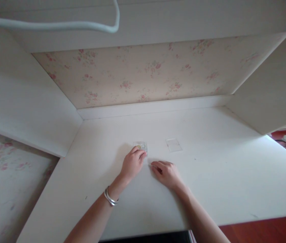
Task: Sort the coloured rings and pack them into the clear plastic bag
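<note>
On the tabletop (234, 175), your left hand (133, 162) is covering the near part of a case (144, 145). Your right hand (164, 172) is resting nearer, to the right; on its far side, a flat piece (174, 145) is lying right of the case.

The surface (221, 175) looks smooth and satin-matt, like laminate. On it, the flat piece (143, 146) and the square piece (174, 145) seem to be thin, clear, smooth plastic. Above the surface, the bracelet (111, 197) is polished, shiny metal, and the cord (77, 26) looks plastic-coated. Behind the surface, the wallpaper (138, 74) looks papery and matt.
</note>
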Action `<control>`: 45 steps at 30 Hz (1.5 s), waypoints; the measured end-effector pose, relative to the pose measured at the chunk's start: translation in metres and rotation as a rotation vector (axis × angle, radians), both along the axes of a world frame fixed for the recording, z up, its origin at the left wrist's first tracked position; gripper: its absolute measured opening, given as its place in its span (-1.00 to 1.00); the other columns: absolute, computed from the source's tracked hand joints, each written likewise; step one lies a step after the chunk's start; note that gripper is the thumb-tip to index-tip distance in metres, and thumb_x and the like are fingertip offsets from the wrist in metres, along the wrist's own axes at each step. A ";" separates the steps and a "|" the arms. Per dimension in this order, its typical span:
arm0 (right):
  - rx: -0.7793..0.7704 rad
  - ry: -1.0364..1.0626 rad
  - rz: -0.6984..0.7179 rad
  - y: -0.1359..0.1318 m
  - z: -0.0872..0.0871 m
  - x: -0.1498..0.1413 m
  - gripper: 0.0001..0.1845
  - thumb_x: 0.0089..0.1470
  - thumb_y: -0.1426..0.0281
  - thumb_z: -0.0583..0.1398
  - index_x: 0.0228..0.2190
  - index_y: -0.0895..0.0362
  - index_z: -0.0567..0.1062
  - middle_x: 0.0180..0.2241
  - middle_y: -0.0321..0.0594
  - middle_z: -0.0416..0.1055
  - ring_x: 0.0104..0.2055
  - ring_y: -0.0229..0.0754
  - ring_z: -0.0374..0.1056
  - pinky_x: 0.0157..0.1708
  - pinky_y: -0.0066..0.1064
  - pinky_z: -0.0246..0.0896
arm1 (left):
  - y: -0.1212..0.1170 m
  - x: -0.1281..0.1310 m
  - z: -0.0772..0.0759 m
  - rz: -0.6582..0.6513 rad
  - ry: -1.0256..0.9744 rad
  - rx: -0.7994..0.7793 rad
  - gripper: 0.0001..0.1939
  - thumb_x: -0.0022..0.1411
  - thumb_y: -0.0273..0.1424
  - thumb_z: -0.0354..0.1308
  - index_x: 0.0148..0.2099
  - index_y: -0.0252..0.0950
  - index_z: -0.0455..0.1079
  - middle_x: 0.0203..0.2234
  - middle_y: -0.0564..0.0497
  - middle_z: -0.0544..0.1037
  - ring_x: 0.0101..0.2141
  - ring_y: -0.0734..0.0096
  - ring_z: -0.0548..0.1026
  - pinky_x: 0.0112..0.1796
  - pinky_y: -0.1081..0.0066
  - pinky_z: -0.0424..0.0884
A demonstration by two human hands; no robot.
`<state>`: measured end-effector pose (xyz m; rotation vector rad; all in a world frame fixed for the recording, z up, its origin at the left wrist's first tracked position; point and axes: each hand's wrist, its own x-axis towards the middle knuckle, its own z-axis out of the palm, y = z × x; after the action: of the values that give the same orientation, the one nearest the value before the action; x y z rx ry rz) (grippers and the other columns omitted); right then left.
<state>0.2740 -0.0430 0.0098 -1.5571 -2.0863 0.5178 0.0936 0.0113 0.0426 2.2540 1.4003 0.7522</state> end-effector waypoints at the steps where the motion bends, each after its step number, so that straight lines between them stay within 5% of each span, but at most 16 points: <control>1: 0.010 -0.047 0.012 0.000 0.001 -0.001 -0.74 0.16 0.29 0.03 -0.28 0.01 0.51 -0.45 -0.30 0.49 -0.43 -0.26 0.35 -0.40 -0.48 0.07 | 0.006 -0.001 0.001 0.010 0.008 0.012 -0.78 0.30 -0.34 -0.03 -0.22 -0.23 0.44 -0.33 0.02 0.44 -0.30 0.46 0.44 -0.22 0.48 0.33; 12: -0.032 -0.175 0.010 0.001 -0.001 -0.002 -0.70 0.19 0.34 -0.02 -0.33 0.01 0.52 -0.39 -0.30 0.51 -0.34 -0.26 0.39 -0.33 -0.48 0.06 | 0.052 -0.017 -0.013 0.087 0.015 0.042 -0.77 0.28 -0.34 -0.01 -0.20 -0.20 0.47 -0.35 0.02 0.44 -0.34 0.46 0.44 -0.24 0.46 0.34; 20: -0.117 -0.242 -0.009 0.002 0.002 -0.009 -0.70 0.20 0.34 -0.04 -0.28 0.03 0.48 -0.35 -0.23 0.51 -0.30 -0.21 0.40 -0.31 -0.45 0.09 | 0.026 -0.054 -0.030 0.170 -0.159 -0.029 -0.73 0.28 -0.27 -0.04 -0.22 -0.28 0.45 -0.38 -0.01 0.45 -0.37 0.44 0.42 -0.29 0.45 0.35; 26: -0.038 -0.076 -0.063 0.007 0.006 -0.013 -0.68 0.22 0.32 -0.06 -0.27 0.07 0.47 -0.33 -0.21 0.50 -0.28 -0.19 0.39 -0.28 -0.43 0.14 | 0.003 -0.059 -0.036 0.148 -0.231 -0.129 -0.71 0.27 -0.25 -0.05 -0.23 -0.28 0.45 -0.37 -0.01 0.47 -0.36 0.44 0.42 -0.31 0.45 0.35; 37: 0.083 -0.055 -0.126 0.071 0.015 -0.036 -0.67 0.22 0.30 -0.05 -0.24 0.07 0.49 -0.25 -0.20 0.50 -0.24 -0.19 0.39 -0.26 -0.43 0.15 | 0.003 -0.070 -0.036 0.133 -0.318 -0.186 -0.73 0.25 -0.27 -0.02 -0.25 -0.29 0.47 -0.40 0.03 0.48 -0.39 0.48 0.43 -0.32 0.46 0.34; 41: 0.060 -0.040 -0.137 0.079 0.006 -0.036 -0.67 0.20 0.29 -0.02 -0.29 0.08 0.52 -0.28 -0.20 0.51 -0.25 -0.19 0.40 -0.26 -0.43 0.15 | 0.003 -0.071 -0.036 0.128 -0.312 -0.195 -0.72 0.25 -0.26 -0.02 -0.25 -0.29 0.47 -0.42 0.02 0.48 -0.40 0.47 0.42 -0.33 0.45 0.33; 45: 0.110 0.109 -0.309 0.076 0.000 -0.015 -0.62 0.18 0.20 -0.03 -0.28 0.10 0.51 -0.32 -0.18 0.51 -0.29 -0.18 0.39 -0.31 -0.42 0.17 | 0.003 -0.070 -0.034 0.113 -0.290 -0.189 -0.70 0.26 -0.26 -0.04 -0.26 -0.29 0.47 -0.42 0.01 0.47 -0.40 0.46 0.41 -0.33 0.45 0.33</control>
<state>0.2588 0.0331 0.0098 -1.7049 -1.7217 0.3610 0.0240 0.0142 0.0089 1.8517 1.4017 0.9008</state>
